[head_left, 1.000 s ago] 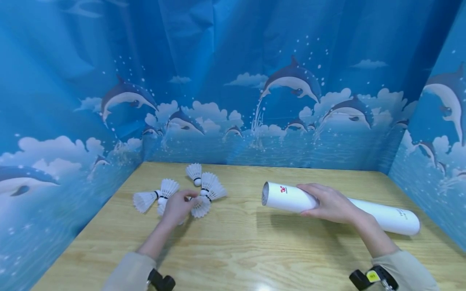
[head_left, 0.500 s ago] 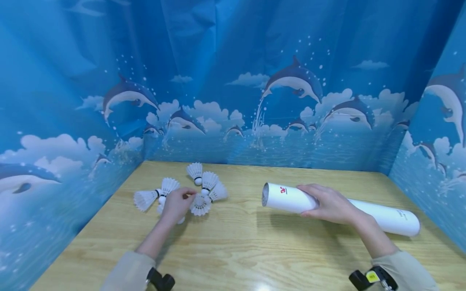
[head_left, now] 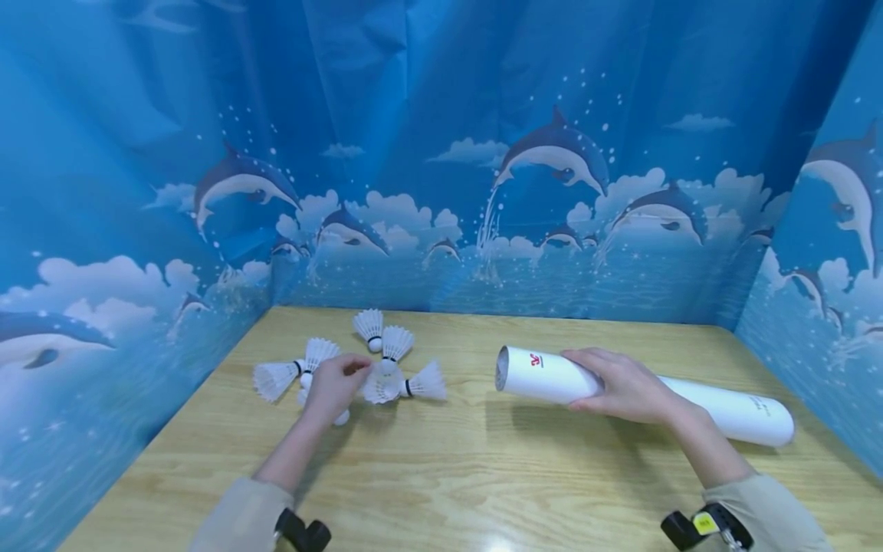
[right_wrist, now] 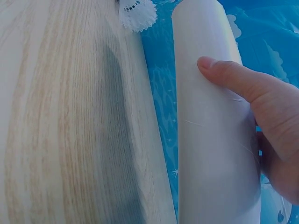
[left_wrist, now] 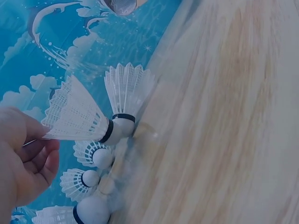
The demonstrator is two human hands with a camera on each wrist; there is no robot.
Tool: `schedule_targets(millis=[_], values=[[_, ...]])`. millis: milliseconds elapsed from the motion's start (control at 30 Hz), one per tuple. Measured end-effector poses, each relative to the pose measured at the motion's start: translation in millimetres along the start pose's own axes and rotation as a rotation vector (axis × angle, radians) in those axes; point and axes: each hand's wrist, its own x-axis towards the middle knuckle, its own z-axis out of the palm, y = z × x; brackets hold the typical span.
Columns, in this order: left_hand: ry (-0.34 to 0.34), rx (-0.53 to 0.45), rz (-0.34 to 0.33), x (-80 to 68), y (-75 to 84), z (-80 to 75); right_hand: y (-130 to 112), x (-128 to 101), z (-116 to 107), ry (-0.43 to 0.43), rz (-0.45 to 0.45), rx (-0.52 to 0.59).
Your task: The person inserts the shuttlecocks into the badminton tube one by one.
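My left hand (head_left: 336,389) pinches a white feathered shuttlecock (left_wrist: 77,114) by the rim of its skirt, and the cork end points away from the fingers. That cork meets the cork of another shuttlecock (head_left: 428,381), which lies with its skirt to the right. Two more shuttlecocks stand just behind, the nearer one (head_left: 398,342) and the farther one (head_left: 369,326). On the right, my right hand (head_left: 624,385) grips a long white shuttlecock tube (head_left: 724,408) around its middle, thumb on the near side. The tube's open end (head_left: 503,368) faces left and is raised off the table.
More shuttlecocks lie left of my left hand, one with its skirt to the left (head_left: 275,380) and one upright behind (head_left: 320,353); others are partly hidden by the hand. A wooden table (head_left: 483,475) lies under everything. A blue dolphin-printed curtain (head_left: 441,192) encloses the back and sides.
The shuttlecock right of the left hand has swung round and shifted right and slightly down. The held shuttlecock has tilted a little. The right hand and tube stay nearly still.
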Motion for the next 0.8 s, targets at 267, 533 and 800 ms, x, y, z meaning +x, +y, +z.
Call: schedule_targets(millis=[267,533,800], values=[[-0.006,-0.187,-0.075,1.7,11.9,4.0,0,0,0,-0.003,0.006,0.002],[-0.044,-0.325,-0.066,-0.6,32.0,14.4,0,0,0,0.002,0.007,0.003],[-0.075,-0.373,-0.039,2.4,39.1,29.5,-1,0,0,0.011,0.006,0.003]])
